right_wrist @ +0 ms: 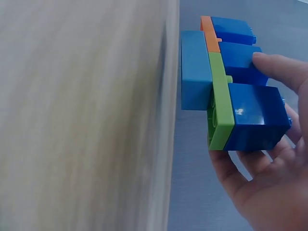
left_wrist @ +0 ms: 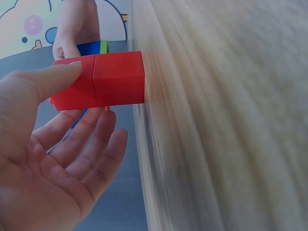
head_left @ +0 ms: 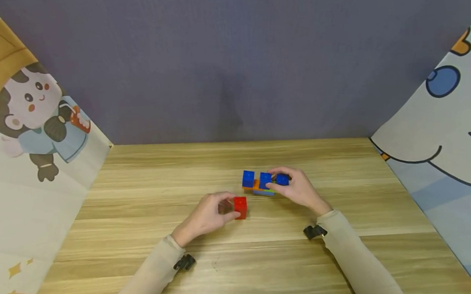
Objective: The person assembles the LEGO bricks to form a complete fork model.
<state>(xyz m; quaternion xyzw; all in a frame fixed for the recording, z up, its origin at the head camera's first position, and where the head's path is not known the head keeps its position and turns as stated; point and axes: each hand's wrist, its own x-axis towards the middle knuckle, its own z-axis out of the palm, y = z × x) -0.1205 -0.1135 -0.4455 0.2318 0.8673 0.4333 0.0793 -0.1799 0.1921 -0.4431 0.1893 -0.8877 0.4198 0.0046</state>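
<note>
Two red blocks, stacked one on the other, stand at the middle of the table. My left hand pinches the upper one, its thumb on the near side; the left wrist view shows the seam between them. Just beyond, to the right, my right hand grips a toy-brick build by its middle dark blue block. That build has a light blue brick underneath, an orange plate and a green plate above it, and three dark blue blocks on top. Fingers partly hide its far side.
The wood-grain table runs back to a grey upright panel. Printed cartoon panels flank it, a left panel and a right panel. Black wrist devices sit at both cuffs.
</note>
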